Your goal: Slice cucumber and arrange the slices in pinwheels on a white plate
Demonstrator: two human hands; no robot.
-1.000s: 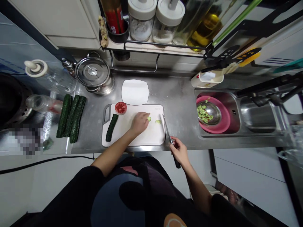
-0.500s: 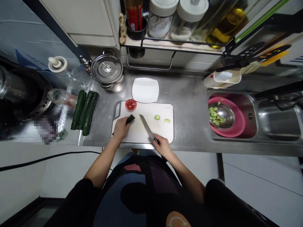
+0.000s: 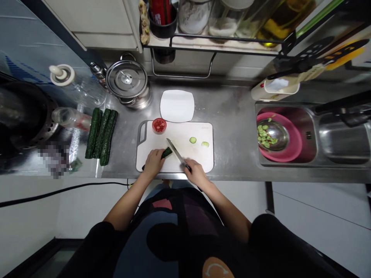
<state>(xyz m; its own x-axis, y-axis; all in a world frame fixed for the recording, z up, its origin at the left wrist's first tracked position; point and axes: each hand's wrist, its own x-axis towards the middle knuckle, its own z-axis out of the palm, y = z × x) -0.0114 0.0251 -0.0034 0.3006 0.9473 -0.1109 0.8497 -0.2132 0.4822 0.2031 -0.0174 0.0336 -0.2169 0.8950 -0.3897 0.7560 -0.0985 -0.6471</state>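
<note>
Board (image 3: pixel 201 131): flat on the counter (image 3: pixel 232 135), right in front of me.
Left hand (image 3: pixel 153 164): fingers curled over the cucumber (image 3: pixel 166 152) from above, probably to stop it rolling.
Right hand (image 3: pixel 195 173): fingers closed round the handle of the knife (image 3: pixel 176 151), at the board's near edge. Blade slants over the board toward its far left, likely the easy wrist angle.
Cucumber: near left part of the board, set at a slant, mostly under my hand. Dark green, bumpy skin; cut face not visible. Blade sits right by its end; can't tell if touching.
Slices (image 3: pixel 193 140): two, right half of the board, pale green. Clear of the blade, on purpose I'd guess.
Whole cucumbers (image 3: pixel 107 139): three, side by side, left of the board.
</note>
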